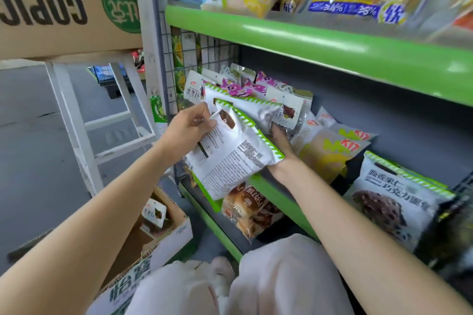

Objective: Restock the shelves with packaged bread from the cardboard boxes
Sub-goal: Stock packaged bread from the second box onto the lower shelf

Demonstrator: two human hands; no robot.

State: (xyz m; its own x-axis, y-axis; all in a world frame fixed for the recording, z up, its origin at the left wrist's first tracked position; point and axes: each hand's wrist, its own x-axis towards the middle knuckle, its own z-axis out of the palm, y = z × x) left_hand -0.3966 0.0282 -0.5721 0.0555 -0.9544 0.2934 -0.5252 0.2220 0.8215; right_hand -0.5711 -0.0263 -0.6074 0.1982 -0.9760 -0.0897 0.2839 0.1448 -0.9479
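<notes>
My left hand (189, 128) grips the top edge of a white bread packet with a green striped border (230, 158), held back side up in front of the middle shelf (281, 202). Behind it my right hand (280, 140) reaches under a second packet of the same kind (250, 107), fingers curled on its edge. More bread packets lie on this shelf, among them a matching chocolate bread packet (394, 202) at the right. An open cardboard box (163, 235) stands on the floor at lower left with one small packet (153, 212) inside.
A green-edged upper shelf (307, 41) above holds yellow and blue bread bags. A large cardboard box (64, 7) rests on a white stand (76, 135) at the left. Wire mesh (166, 59) closes the shelf's left end. Bun packets (250, 210) lie on the lower shelf; my knees are at the bottom.
</notes>
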